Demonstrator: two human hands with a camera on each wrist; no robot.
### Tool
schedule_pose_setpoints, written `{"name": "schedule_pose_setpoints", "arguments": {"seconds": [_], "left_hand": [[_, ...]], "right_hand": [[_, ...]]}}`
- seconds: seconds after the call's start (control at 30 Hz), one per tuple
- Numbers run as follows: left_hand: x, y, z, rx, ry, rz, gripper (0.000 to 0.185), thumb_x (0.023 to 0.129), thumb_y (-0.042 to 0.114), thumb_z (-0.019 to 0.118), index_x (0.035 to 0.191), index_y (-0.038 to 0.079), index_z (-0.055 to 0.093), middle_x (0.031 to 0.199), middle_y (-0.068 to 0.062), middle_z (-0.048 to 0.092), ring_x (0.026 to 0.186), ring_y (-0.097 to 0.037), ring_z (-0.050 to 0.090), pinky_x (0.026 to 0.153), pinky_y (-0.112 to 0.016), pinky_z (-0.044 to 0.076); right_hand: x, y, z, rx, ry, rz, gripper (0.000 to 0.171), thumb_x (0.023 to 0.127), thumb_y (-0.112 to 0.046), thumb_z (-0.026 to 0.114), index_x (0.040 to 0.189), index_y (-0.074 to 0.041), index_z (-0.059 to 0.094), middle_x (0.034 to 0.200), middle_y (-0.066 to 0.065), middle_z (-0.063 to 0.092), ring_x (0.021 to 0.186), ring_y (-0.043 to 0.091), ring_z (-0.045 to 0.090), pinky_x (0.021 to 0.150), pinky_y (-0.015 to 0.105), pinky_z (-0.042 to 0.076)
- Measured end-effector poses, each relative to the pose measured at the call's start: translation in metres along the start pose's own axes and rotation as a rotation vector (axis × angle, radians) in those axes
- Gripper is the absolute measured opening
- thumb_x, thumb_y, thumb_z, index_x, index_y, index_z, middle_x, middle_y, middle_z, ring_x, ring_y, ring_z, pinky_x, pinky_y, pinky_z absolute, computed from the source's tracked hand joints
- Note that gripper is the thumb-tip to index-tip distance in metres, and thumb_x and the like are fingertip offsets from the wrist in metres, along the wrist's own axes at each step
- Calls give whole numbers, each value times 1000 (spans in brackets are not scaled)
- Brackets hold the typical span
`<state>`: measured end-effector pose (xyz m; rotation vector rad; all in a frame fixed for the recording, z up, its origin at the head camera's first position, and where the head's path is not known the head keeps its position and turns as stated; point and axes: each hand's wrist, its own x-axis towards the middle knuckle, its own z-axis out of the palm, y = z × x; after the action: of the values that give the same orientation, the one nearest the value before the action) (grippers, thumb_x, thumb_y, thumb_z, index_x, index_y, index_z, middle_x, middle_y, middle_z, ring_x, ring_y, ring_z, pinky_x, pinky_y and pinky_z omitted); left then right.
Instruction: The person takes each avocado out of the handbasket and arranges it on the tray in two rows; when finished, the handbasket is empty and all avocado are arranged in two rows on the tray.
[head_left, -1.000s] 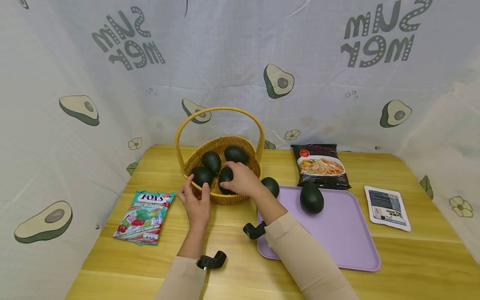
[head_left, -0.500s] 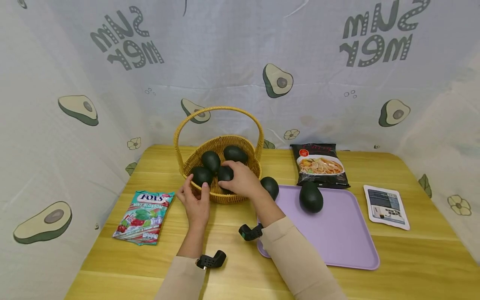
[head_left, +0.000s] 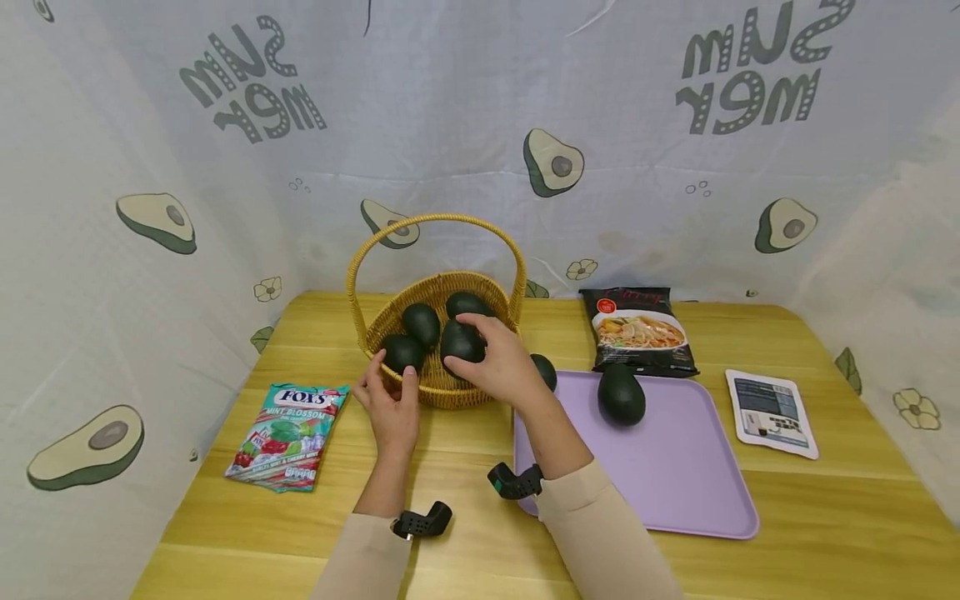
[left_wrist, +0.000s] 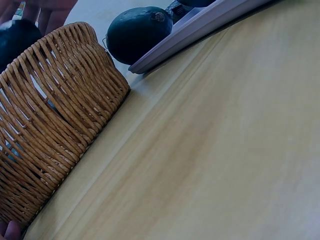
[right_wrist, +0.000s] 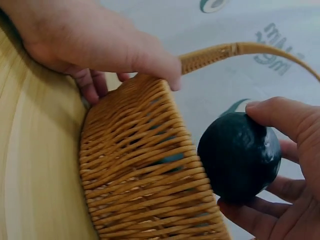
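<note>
the right hand [head_left: 504, 362] pinches a dark avocado [head_left: 461, 346] over the basket [head_left: 450, 399], toward its four o'clock; nearly round from here, its long axis cannot be told. the left hand [head_left: 390, 408] grips the basket's rim at seven. on the tray [head_left: 682, 467], another avocado [head_left: 622, 397] lies twelve to six, narrow end at twelve.

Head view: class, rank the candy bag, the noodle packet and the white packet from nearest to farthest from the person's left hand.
1. Candy bag: just left of the left hand.
2. Noodle packet: to the right, at the far edge of the purple tray.
3. White packet: farthest right, past the tray.
</note>
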<state>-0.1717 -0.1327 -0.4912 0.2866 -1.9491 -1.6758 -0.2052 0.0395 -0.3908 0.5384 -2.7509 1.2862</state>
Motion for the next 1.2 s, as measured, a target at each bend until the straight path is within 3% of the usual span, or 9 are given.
{"name": "schedule_pose_setpoints", "arguments": {"seconds": [0.43, 0.77, 1.0, 1.2], "left_hand": [[-1, -1, -1, -26, -11, -37, 55, 87, 46, 59, 136, 28, 41, 118, -1, 22, 87, -17, 45, 72, -29, 41], [-1, 0, -1, -10, -10, -34, 53, 88, 46, 58, 135, 31, 40, 118, -2, 22, 86, -18, 45, 73, -28, 41], [-2, -1, -1, -15, -14, -37, 54, 88, 46, 58, 136, 29, 40, 118, -3, 22, 87, -21, 45, 73, -29, 41], [-1, -1, 0, -7, -7, -28, 53, 87, 46, 58, 135, 31, 41, 118, -3, 22, 85, -20, 44, 72, -28, 41]], "right_hand": [[-34, -9, -43, 9, 71, -27, 63, 77, -46, 71, 132, -30, 47, 130, -4, 47, 112, 19, 49, 84, 42, 45], [-55, -1, -72, 98, 102, -12, 62, 77, -45, 71, 133, -34, 45, 133, -5, 44, 114, 17, 48, 78, 38, 50], [-65, 11, -90, 55, 144, -3, 65, 75, -46, 73, 133, -31, 46, 128, -1, 49, 108, 19, 52, 77, 42, 50], [-73, 22, -107, -36, 193, -11, 66, 74, -42, 76, 132, -27, 48, 119, 1, 54, 97, 17, 55, 72, 38, 50]]}}
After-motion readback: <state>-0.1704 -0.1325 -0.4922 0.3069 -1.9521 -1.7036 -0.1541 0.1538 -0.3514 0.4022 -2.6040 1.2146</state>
